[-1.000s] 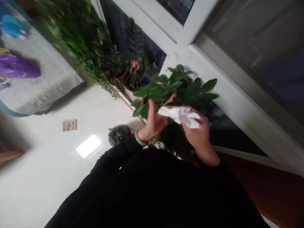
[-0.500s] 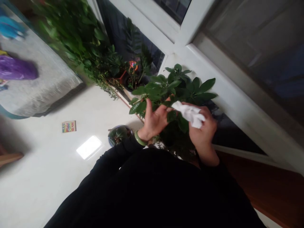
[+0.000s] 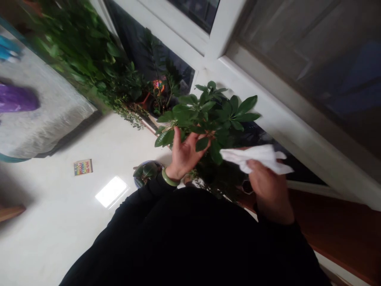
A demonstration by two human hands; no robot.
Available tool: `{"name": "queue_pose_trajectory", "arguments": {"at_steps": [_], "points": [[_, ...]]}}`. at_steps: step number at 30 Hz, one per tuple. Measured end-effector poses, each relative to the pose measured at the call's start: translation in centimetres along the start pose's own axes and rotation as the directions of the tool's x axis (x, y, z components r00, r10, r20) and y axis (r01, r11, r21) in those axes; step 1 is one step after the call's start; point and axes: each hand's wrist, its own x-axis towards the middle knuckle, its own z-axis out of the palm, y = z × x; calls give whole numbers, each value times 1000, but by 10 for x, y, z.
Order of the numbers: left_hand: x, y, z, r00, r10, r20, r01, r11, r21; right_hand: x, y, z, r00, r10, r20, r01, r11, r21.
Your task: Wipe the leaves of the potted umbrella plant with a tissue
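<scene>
A leafy green houseplant (image 3: 190, 111) with glossy oval leaves stands by the window frame. Palm up, my left hand (image 3: 186, 157) reaches under its leaves, thumb raised and fingers apart; the fingertips are partly behind a leaf (image 3: 202, 144). A green bangle (image 3: 170, 178) circles that wrist. To the right of the foliage, my right hand (image 3: 268, 188) is closed around a crumpled white tissue (image 3: 258, 157), which juts out on both sides of the fingers. The tissue's left end hangs close to a leaf, apart from it as far as I can see.
A small potted plant (image 3: 147, 172) stands on the pale floor left of my arm. More potted greenery (image 3: 98, 59) lines the window. A cloth-covered table (image 3: 56, 107) bears a purple bag (image 3: 16, 97). A colourful card (image 3: 83, 167) lies on the floor. The white window frame (image 3: 268, 91) slants along the right.
My right hand has moved right and down, away from the leaves, and the tissue now spreads wider. My left hand stays under the leaves. The whole view has shifted slightly.
</scene>
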Motion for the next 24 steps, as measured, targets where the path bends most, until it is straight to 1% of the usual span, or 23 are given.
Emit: {"name": "queue_pose_trajectory", "arguments": {"at_steps": [1,2,3,6,7,8,10,12,13,15,17,19,20,22,24], "points": [[-1,0,0,1000,14,3,-14,1000,11,3,5,-7,995,27,-100,-24,999,34],[-1,0,-1,1000,25,7,-25,999,25,6,9,-12,984,60,-170,-46,995,87],[-2,0,-2,999,35,12,-36,999,39,10,12,-17,973,87,-213,-57,988,143],[-7,-1,-10,997,73,31,-75,996,55,21,14,-26,956,171,-237,-108,960,258],[-8,-3,-15,995,97,38,-99,993,60,24,13,-27,945,217,-244,-140,945,296],[-9,-6,-21,991,122,48,-125,989,72,25,11,-27,925,273,-262,-176,923,342],[-10,-15,-36,987,152,60,-158,981,114,25,6,-25,866,401,-300,-245,862,444],[-7,-30,-49,992,119,40,-124,978,169,25,4,-22,811,484,-328,-270,807,525],[-4,-39,-53,997,81,19,-83,977,195,25,4,-21,798,503,-333,-271,792,547],[6,-59,-54,1000,26,-8,-23,970,241,26,5,-20,793,511,-332,-264,779,569],[20,-77,-46,999,37,4,-37,961,272,28,8,-20,794,516,-321,-265,769,581],[37,-91,-36,993,116,-13,-107,954,280,30,11,-21,798,515,-314,-262,765,589],[45,-95,-32,984,170,-49,-150,948,281,30,12,-22,798,514,-315,-259,764,591],[60,-98,-28,954,275,-120,-233,930,282,31,13,-25,792,519,-320,-263,764,589],[71,-97,-30,934,326,-147,-278,920,277,30,15,-28,777,536,-329,-282,764,580]]}}
